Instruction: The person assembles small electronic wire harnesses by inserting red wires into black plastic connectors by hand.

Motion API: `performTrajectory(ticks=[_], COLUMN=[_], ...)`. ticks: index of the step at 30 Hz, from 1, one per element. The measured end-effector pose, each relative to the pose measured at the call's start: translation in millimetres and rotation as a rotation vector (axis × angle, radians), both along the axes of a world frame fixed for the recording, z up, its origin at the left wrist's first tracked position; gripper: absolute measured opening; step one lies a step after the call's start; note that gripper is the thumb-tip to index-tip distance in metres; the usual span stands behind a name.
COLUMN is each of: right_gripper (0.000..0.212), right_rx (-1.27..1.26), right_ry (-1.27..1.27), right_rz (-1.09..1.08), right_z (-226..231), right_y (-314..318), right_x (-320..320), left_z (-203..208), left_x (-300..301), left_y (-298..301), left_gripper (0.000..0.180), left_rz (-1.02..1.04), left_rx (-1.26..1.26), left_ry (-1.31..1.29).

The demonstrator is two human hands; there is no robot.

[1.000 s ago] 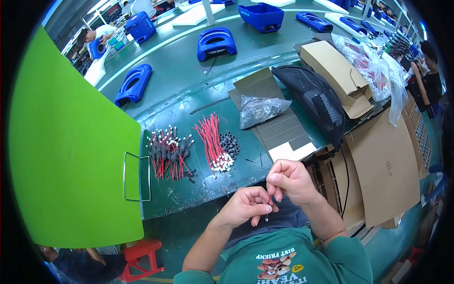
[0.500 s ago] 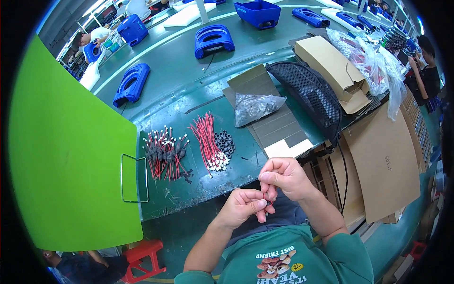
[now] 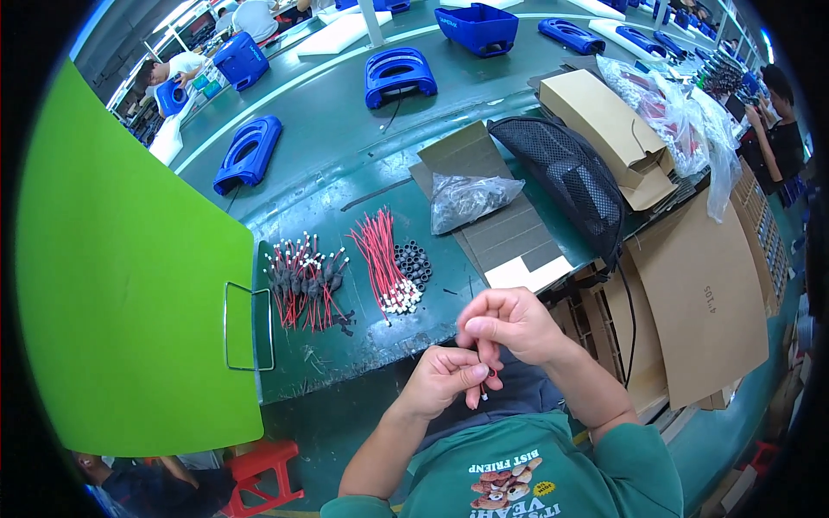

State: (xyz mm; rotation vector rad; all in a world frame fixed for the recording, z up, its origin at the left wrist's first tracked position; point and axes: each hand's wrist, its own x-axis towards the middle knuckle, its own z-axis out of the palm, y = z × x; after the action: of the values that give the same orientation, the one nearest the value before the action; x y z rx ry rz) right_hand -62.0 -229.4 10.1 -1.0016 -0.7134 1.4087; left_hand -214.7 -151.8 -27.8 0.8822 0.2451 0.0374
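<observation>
My left hand (image 3: 442,377) is closed in a pinch on a red wire lead with a white plug (image 3: 484,396) hanging below the fingers. A small dark piece shows on the wire beside the thumb tip. My right hand (image 3: 511,328) is just above and to the right, fingers curled and pressed together; what they grip is hidden. On the green bench ahead lie a bundle of red wire leads (image 3: 373,250) with white plugs, and a pile of black rubber caps (image 3: 414,265). Left of them is a heap of leads (image 3: 304,281) with black lumps on their wires.
A clear bag of dark parts (image 3: 471,204) lies on cardboard (image 3: 518,246). A black mesh bag (image 3: 566,181) and an open carton (image 3: 604,129) stand right. A green panel (image 3: 129,276) walls the left. Blue housings (image 3: 399,78) line the conveyor; a person (image 3: 177,73) works beyond.
My right hand has shifted slightly left, above the left one. The white plug now shows below my left fingers. The blue housings on the conveyor sit slightly farther right.
</observation>
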Motion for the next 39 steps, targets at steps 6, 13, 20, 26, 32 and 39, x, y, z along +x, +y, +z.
performTrajectory(ticks=[6,13,20,26,32,39], right_gripper=[0.013,0.015,0.012,0.013,0.01,0.005], right_rx=[-0.071,-0.024,0.169,0.091,0.093,0.275], right_ry=[-0.254,-0.391,-0.812,-0.702,-0.509,-0.692], right_rz=[-0.383,-0.167,-0.132,0.015,-0.253,-0.49], right_z=[-25.0,-16.1,-17.3,-18.2,-10.3,-20.0], right_y=[-15.5,-14.8,-16.2,-21.0,-25.0,-16.5], right_x=[-14.7,-33.7,-30.4,-23.9,-12.7,-14.7], left_z=[1.1,6.0,-3.9,-6.7,1.0,12.9], left_x=[-0.4,1.3,-0.3,-0.9,1.9,7.0], left_y=[4.3,1.7,5.7,-1.4,2.4,-6.0], left_gripper=[0.02,0.019,0.017,0.016,0.015,0.01], left_rz=[0.466,0.549,0.536,0.519,0.438,0.371], left_rx=[-0.104,-0.141,-0.175,-0.276,-0.261,0.237], left_ry=[-0.085,-0.074,-0.143,-0.137,-0.096,0.074])
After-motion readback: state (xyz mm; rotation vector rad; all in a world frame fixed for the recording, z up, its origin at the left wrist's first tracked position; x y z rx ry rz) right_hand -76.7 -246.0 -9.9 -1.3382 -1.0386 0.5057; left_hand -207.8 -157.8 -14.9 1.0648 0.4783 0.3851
